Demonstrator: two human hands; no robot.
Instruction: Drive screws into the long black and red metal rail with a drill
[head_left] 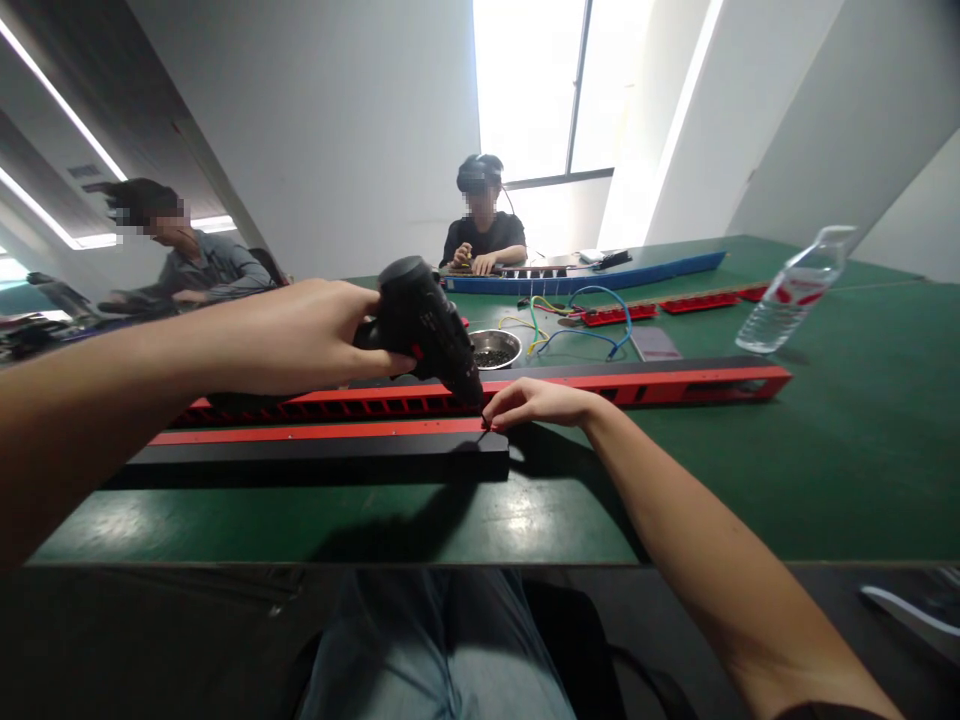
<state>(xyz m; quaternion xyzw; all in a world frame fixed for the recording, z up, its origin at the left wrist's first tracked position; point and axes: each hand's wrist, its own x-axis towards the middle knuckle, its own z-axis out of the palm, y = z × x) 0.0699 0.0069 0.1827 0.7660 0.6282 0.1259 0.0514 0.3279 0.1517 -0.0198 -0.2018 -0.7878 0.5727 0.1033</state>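
1. While the left hand (322, 335) is wrapped around the grip of a black power driver (424, 315), the right hand (551, 402) has its thumb and fingers drawn together right by the driver's nose; whether they pinch a screw or only steady the bit, I cannot tell.
2. Just under the right fingertips is the end of a long red-and-black bar (315, 455), which lies on the green table (825, 480) and runs off leftward below the left hand. This end looks like the spot being fastened.
3. The driver seems to lean, its body up by the left hand and its nose down towards the right; bringing it square to the red face should help the bit seat straight.
4. Slow first turns seem wise, with the right fingers pulled clear once a thread bites, since they sit so near the bit.
5. Firm but measured pressure from the left hand would be best: too hard a push could skid the bar or slip the bit.
6. Just beyond both hands, a metal bowl (517, 351) holds small dark pieces, and a second red frame (664, 391) lies close behind the right hand, so knuckles need care.
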